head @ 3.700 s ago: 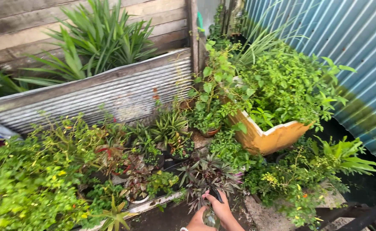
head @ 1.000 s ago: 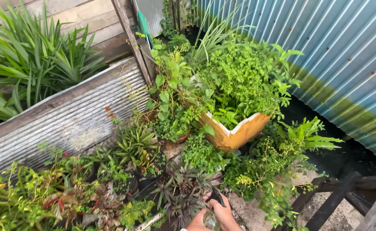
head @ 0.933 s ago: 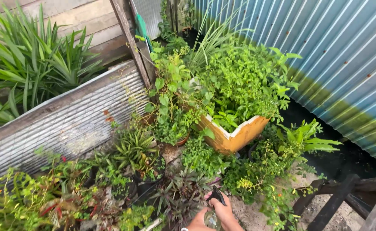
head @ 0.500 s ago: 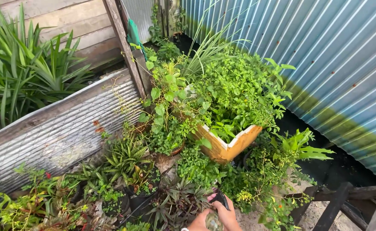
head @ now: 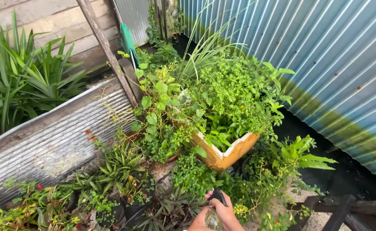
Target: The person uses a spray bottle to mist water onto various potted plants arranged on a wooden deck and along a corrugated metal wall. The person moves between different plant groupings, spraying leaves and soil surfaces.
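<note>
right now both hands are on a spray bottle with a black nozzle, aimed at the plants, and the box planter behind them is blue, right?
Not quite: the box planter is orange-yellow with a white rim, not blue; the blue surface is the corrugated wall. The head view shows it. The rest holds: left hand and right hand grip the black-nozzled spray bottle, aimed at the plants.

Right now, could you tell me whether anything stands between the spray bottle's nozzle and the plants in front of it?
Nothing visible does. Both hands, left and right, hold the spray bottle, and its black nozzle sits right at the low green plants, with only open air between them.
</note>
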